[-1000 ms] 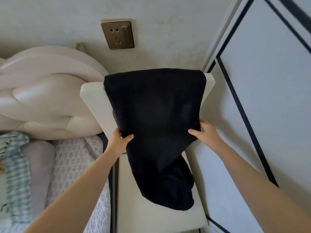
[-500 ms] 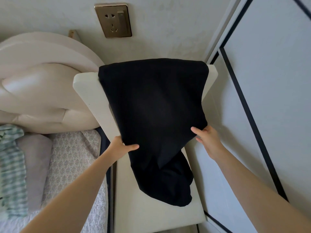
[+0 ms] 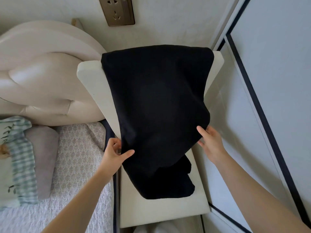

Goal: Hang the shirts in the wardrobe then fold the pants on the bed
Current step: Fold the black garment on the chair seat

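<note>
A black garment (image 3: 156,105) hangs over the back of a cream chair (image 3: 90,78) and trails down onto its seat. My left hand (image 3: 116,153) pinches the garment's left edge between thumb and fingers. My right hand (image 3: 210,142) grips the right edge, thumb on top and fingers tucked under the cloth. The bed (image 3: 75,157), with a patterned white cover, lies to the left of the chair. Whether the black piece is pants or a shirt cannot be told from this view.
A cream padded headboard (image 3: 42,78) stands behind the bed. A grey pillow (image 3: 43,148) and a green checked cloth (image 3: 21,157) lie on the bed at left. White wardrobe doors (image 3: 272,98) with dark trim stand close on the right. A brass wall socket (image 3: 117,10) is above the chair.
Both hands have slid lower along the garment's side edges and closed on them. The cloth has lifted slightly off the chair back near my hands, and the view has tilted down.
</note>
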`<state>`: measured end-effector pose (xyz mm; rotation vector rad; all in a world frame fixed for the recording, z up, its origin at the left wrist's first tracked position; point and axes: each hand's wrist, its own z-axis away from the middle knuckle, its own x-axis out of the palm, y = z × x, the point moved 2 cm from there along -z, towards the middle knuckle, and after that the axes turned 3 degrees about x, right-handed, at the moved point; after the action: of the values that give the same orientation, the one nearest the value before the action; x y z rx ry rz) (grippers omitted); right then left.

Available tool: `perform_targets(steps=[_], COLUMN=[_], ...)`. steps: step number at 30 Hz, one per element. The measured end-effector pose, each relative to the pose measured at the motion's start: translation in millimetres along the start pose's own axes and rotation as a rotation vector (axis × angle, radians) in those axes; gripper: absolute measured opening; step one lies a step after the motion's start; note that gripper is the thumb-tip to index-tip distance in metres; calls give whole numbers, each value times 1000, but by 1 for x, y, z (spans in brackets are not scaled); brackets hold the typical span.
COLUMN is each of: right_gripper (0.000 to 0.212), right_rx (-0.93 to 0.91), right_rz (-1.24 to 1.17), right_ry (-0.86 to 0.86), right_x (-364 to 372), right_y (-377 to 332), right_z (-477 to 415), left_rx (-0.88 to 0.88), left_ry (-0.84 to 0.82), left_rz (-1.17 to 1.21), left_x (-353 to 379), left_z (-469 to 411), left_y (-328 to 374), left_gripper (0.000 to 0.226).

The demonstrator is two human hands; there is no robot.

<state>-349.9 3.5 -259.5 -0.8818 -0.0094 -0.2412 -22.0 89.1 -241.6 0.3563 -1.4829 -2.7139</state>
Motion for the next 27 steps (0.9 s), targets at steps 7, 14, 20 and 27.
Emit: perform_targets(steps=[7,14,20,27], right_gripper=[28,53,64,99], right_rx=[128,180,255,432], right_rz=[358,404,429,254], right_ry=[-239,-175,-156,-314], right_x=[18,7,3,12], right_y=[45,79,89,118], right_z=[3,-5,6,46], left_rx=[-111,-306,-380,-335], left_ry=[-255,-342,-505,-665], left_rz=[-464,-199,46,253], left_x=[27,37,35,22], left_z=[11,28,74,110], left_y=[-53,-60,-34,-21], left_gripper=[13,22,52,29])
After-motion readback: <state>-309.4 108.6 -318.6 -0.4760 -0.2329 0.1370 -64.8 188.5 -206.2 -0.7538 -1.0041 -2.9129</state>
